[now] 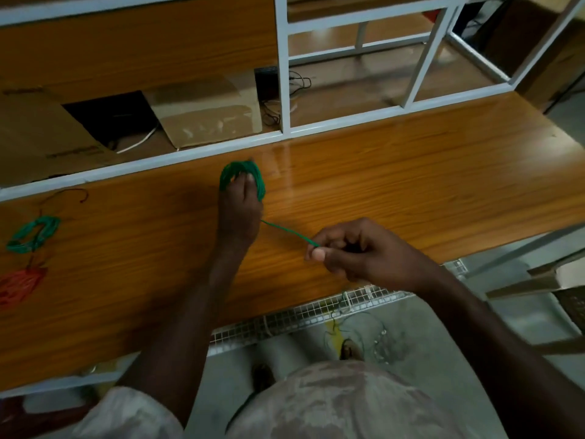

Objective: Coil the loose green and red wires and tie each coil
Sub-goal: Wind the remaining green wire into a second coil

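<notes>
**What you are wearing**

Your two forearms are bare from the wrists up to where they leave the picture, with no watch, band or ring that shows on your left hand [239, 213] or your right hand [357, 251]. Your short sleeves [126, 413] are of a pale, whitish cloth, and the same cloth covers your chest at the bottom edge (it carries a faint mottled or marbled pattern, blurred here). Your nails are short and plain. Below, your legs are too dim to tell.
</notes>
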A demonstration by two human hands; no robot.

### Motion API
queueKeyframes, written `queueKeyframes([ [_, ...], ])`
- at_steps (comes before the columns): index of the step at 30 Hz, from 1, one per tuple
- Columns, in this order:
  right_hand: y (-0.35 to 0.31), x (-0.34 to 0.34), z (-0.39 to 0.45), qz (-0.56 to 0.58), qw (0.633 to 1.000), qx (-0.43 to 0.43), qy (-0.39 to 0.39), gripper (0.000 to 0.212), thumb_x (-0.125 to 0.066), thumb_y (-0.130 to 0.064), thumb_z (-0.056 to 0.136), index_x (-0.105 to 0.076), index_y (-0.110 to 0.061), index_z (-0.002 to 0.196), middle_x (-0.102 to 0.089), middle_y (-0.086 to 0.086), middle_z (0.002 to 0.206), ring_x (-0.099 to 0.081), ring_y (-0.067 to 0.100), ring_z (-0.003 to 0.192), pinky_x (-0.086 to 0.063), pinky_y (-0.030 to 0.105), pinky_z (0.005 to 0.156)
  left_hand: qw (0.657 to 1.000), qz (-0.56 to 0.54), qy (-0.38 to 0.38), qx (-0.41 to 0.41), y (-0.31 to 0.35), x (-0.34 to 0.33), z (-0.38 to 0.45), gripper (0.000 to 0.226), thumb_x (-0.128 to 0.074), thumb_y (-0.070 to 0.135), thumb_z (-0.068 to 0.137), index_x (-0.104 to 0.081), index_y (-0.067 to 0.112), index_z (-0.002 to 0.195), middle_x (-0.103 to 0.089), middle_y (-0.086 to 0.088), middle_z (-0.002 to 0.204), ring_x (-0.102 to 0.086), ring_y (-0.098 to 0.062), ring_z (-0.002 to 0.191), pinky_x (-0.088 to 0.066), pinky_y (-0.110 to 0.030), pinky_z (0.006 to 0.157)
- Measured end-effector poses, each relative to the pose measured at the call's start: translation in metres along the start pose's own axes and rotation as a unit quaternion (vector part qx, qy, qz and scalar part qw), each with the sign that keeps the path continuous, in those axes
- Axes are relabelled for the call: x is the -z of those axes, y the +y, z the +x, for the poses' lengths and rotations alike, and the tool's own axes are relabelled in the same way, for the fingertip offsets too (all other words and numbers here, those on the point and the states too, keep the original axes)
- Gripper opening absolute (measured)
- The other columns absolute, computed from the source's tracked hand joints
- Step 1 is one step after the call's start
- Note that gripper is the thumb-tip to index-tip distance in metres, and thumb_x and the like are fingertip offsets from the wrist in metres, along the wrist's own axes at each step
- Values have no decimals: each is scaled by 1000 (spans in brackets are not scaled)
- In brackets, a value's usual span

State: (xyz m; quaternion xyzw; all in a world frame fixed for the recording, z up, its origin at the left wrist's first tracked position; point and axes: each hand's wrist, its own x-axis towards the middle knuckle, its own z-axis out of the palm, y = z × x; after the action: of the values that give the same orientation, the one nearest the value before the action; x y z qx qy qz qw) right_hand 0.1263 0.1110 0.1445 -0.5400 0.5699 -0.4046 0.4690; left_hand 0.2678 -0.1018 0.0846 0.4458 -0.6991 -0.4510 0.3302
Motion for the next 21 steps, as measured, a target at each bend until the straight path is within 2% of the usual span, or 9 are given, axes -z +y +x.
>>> queueKeyframes([
  [2, -8, 23, -9, -6, 999, 17, 28, 26, -62, -26, 105, -73, -3, 107, -56, 5, 68, -45, 18, 54, -37, 28, 47, 998, 49, -24, -9, -14, 1, -11, 33, -39, 35, 115, -62, 15, 103, -64, -19, 89, -65, -45, 85, -55, -63, 71],
  [5, -14, 57, -13, -4, 997, 36, 72, 26, -56, -24, 108, -68, -1, 107, -49, 5, 72, -38, 21, 54, -31, 29, 46, 992, 73, -105, -15, -25, -2, -23, 37, -40, 42, 109, -58, 17, 88, -54, -16, 74, -55, -36, 64, -45, -54, 55],
  [7, -14, 75, -6, 5, 992, 45, 121, 24, -53, -20, 111, -64, 1, 106, -47, 9, 73, -34, 20, 53, -28, 31, 47, 987, 30, -160, -3, -28, -10, -33, 47, -41, 46, 105, -66, 7, 97, -62, -9, 64, -55, -28, 55, -36, -44, 50],
  [9, -10, 91, 4, 3, 985, 51, 165, 22, -51, -18, 113, -63, -1, 108, -49, 10, 74, -34, 20, 53, -27, 31, 48, 972, -38, -232, -2, -19, -20, -48, 46, -39, 38, 107, -71, 7, 116, -61, 0, 50, -71, -39, 64, -35, -37, 51],
  [12, 6, 107, 19, -12, 977, 37, 209, 24, -51, -21, 113, -64, 0, 112, -52, 11, 76, -36, 17, 53, -28, 30, 48, 944, -162, -289, -5, 3, -29, -76, 42, -33, 27, 110, -65, 10, 130, -62, 2, 47, -73, -59, 84, -42, -54, 66],
  [14, 19, 110, 27, -26, 976, 26, 213, 24, -53, -22, 113, -66, -2, 112, -55, 10, 76, -39, 14, 52, -29, 30, 47, 925, -243, -290, 0, 10, -29, -91, 47, -29, 23, 110, -63, 0, 134, -58, -5, 46, -75, -55, 88, -46, -64, 96],
  [16, 31, 107, 34, -35, 978, 17, 205, 23, -55, -23, 112, -67, -3, 110, -57, 7, 74, -40, 13, 50, -31, 29, 47, 897, -322, -301, 20, 12, -26, -102, 53, -25, 22, 111, -58, -12, 135, -44, -12, 43, -76, -49, 93, -42, -62, 116],
  [19, 47, 94, 44, -17, 981, 5, 191, 25, -56, -22, 112, -67, 0, 110, -58, 6, 72, -38, 15, 47, -29, 28, 46, 847, -424, -319, 33, 18, -19, -107, 58, -19, 20, 112, -47, -23, 140, -44, -7, 46, -77, -41, 96, -40, -61, 120],
  [21, 54, 84, 49, -6, 983, -3, 183, 25, -56, -22, 112, -66, 1, 110, -57, 6, 72, -37, 17, 48, -27, 29, 47, 821, -473, -319, 42, 25, -14, -106, 58, -23, 23, 110, -49, -13, 147, -41, -4, 47, -77, -39, 96, -43, -58, 118],
])
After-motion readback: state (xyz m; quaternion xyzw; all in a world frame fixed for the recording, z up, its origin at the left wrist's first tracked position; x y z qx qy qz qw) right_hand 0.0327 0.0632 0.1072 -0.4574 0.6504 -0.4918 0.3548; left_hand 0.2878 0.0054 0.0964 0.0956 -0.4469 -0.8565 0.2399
